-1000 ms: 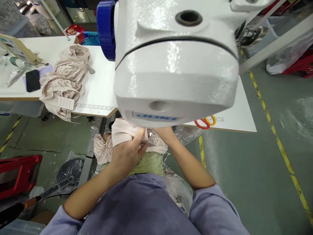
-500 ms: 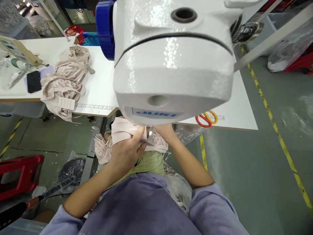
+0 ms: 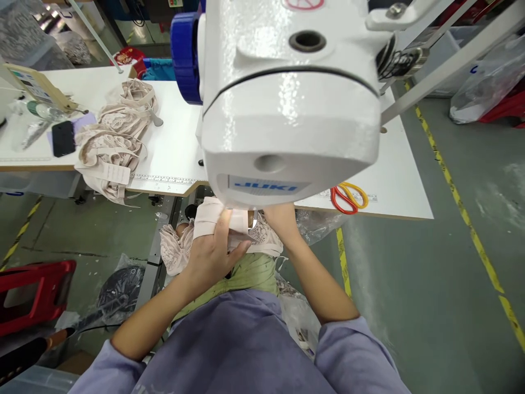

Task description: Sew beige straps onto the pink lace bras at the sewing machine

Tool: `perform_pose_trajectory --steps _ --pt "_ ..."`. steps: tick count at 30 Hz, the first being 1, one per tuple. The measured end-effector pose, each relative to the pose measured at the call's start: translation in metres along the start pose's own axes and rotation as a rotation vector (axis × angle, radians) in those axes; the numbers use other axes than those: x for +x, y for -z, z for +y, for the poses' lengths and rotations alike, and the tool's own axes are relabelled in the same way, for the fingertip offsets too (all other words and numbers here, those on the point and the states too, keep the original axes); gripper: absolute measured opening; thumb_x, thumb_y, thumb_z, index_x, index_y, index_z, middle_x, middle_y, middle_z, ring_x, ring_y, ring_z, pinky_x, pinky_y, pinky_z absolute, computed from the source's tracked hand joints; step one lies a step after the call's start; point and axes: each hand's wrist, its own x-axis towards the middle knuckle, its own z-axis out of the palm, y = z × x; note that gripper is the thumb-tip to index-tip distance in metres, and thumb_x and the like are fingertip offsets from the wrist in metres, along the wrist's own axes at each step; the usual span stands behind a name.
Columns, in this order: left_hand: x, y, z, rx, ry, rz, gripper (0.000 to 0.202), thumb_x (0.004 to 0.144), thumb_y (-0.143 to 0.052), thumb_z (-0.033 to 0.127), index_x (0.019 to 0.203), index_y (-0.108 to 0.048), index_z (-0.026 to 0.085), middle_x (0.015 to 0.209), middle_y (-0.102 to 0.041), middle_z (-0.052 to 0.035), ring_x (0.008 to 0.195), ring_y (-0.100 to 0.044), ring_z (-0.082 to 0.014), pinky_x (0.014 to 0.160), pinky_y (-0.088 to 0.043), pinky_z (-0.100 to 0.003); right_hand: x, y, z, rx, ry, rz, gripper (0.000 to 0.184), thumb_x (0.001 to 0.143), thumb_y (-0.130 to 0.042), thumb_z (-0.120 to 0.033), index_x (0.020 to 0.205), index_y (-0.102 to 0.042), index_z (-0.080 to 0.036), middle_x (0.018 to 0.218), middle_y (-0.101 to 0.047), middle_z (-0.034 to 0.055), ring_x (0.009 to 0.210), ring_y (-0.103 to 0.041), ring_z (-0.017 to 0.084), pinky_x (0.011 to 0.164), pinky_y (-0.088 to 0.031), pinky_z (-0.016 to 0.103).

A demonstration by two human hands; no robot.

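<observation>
A big white sewing machine head (image 3: 287, 104) fills the upper middle and hides the needle area. Just below its front edge, my left hand (image 3: 211, 254) lies on a pale pink lace garment (image 3: 213, 219), fingers pressing the fabric toward the machine. My right hand (image 3: 281, 221) reaches under the machine at the garment's right edge; its fingers are hidden by the machine. More of the lace garment (image 3: 174, 251) hangs down to the left over my lap.
A pile of beige lace garments (image 3: 112, 137) lies on the white table (image 3: 394, 175) at the left, beside a black phone (image 3: 63, 138). Red and yellow scissors (image 3: 348, 197) lie near the table's front edge. A red stool (image 3: 35, 295) stands on the floor at left.
The view has shifted slightly. My left hand has slid a little up along the pink fabric toward the machine; my right hand stays under the machine head.
</observation>
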Motion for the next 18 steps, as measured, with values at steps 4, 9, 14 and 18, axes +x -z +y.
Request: perform_pose_trajectory --steps 4,9,14,18 --pt "-0.012 -0.013 0.006 0.063 -0.058 0.126 0.091 0.097 -0.051 0.058 0.160 -0.012 0.005 0.130 -0.066 -0.0266 0.108 -0.070 -0.0340 0.089 -0.057 -0.041 -0.041 0.011 0.002 0.153 -0.115 0.042 0.041 0.093 -0.060 -0.053 0.122 -0.053 -0.024 0.110 -0.065 0.0085 0.096 -0.063 0.021 0.089 -0.054 0.038" --pt "-0.048 -0.024 0.038 0.094 -0.246 0.070 0.099 0.096 -0.057 0.051 0.161 -0.002 0.001 0.149 -0.051 -0.0280 0.143 -0.046 -0.0392 0.115 -0.043 -0.049 -0.103 0.012 -0.008 0.226 -0.244 -0.115 0.035 0.091 -0.064 -0.053 0.109 -0.063 -0.023 0.103 -0.069 0.0059 0.096 -0.066 0.022 0.087 -0.054 0.036" --pt "-0.071 -0.023 0.043 -0.226 -0.159 -0.256 0.099 0.096 -0.055 0.053 0.161 0.003 0.005 0.128 -0.067 -0.0256 0.114 -0.069 -0.0343 0.090 -0.058 -0.045 -0.128 0.017 -0.015 0.307 -0.369 -0.045 0.030 0.092 -0.063 -0.051 0.099 -0.071 -0.023 0.095 -0.074 0.0043 0.088 -0.067 0.022 0.080 -0.056 0.034" --pt "-0.065 -0.004 0.027 -0.441 0.009 -0.527 0.067 0.097 -0.056 0.045 0.153 -0.036 0.013 0.073 -0.073 -0.0008 0.058 -0.067 -0.0172 0.057 -0.051 -0.027 -0.133 0.025 -0.011 0.356 -0.406 -0.126 0.032 0.090 -0.065 -0.053 0.096 -0.072 -0.023 0.089 -0.073 0.0033 0.081 -0.066 0.020 0.075 -0.055 0.032"
